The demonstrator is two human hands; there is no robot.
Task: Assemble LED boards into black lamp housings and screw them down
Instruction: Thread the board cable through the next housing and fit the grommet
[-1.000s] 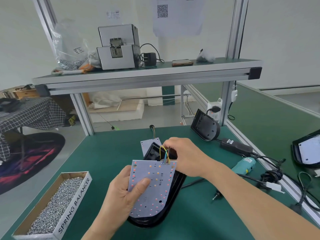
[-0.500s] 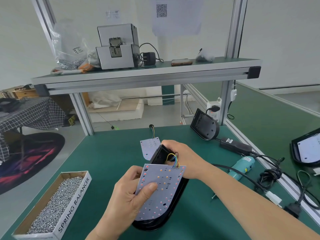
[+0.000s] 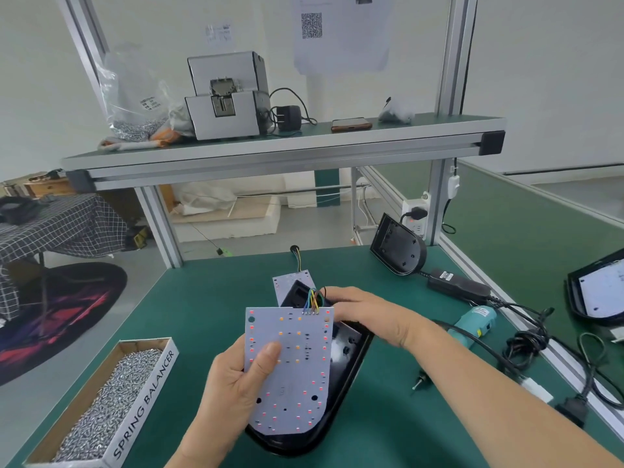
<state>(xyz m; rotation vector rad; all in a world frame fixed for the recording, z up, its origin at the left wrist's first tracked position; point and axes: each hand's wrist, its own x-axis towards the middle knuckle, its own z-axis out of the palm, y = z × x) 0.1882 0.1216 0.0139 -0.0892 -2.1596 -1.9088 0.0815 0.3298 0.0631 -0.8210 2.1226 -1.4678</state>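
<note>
A person's left hand (image 3: 233,383) holds an LED board (image 3: 290,369) tilted above a black lamp housing (image 3: 342,380) that lies on the green tabletop (image 3: 209,298), thumb pressed to the board's dotted face and fingers curled behind its edge. Coloured wires (image 3: 314,300) rise from the board's top edge and loop toward the housing's upper end, where the right hand (image 3: 364,315) rests with fingers curled; whether they pinch the wires or the housing cannot be told. A second board (image 3: 290,280) lies just behind the housing. A box of screws (image 3: 101,407) marked SPRING BALANCER sits at the left, a teal electric screwdriver (image 3: 474,320) to the right, and another housing (image 3: 398,251) leans near the tabletop's far right corner
</note>
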